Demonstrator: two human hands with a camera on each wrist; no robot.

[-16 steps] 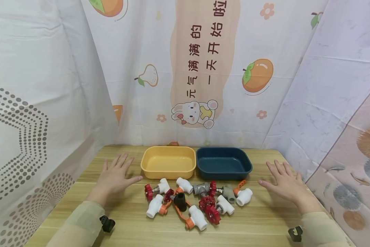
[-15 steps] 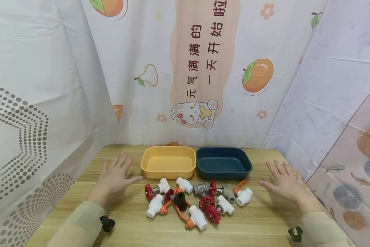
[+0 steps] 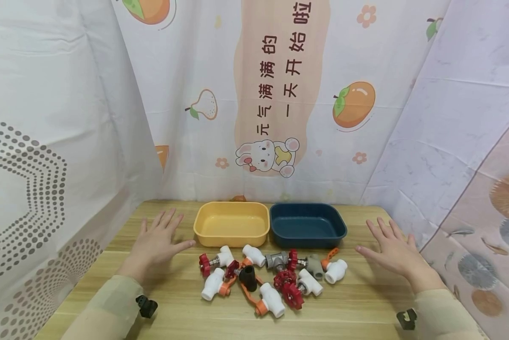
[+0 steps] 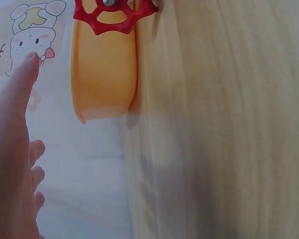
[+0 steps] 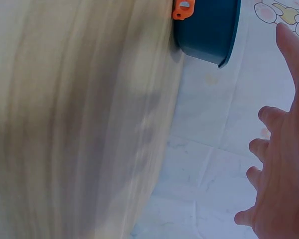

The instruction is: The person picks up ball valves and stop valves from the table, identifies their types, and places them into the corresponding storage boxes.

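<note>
My left hand (image 3: 156, 242) is spread over the left side of the table, fingers straight and holding nothing. On the right side my right hand (image 3: 392, 250) is spread the same way, also with nothing in it. Between them lies a loose group of pipe valves. White ball valves with orange levers include one at the front (image 3: 272, 300), one at the left (image 3: 214, 283) and one at the right (image 3: 336, 271). Red-wheeled stop valves lie among them: a white one (image 3: 225, 256), a black one (image 3: 248, 277) and a grey one (image 3: 276, 260). In the left wrist view a red handwheel (image 4: 114, 17) shows at the top.
Behind the valves a yellow bin (image 3: 232, 240) and a dark blue bin (image 3: 309, 242) stand side by side on the wooden table (image 3: 186, 321). A printed curtain (image 3: 186, 156) hangs along the back edge, with more cloth at both sides.
Both hands shift very slightly and stay spread. The view tilts a touch. The valves and bins stay where they were.
</note>
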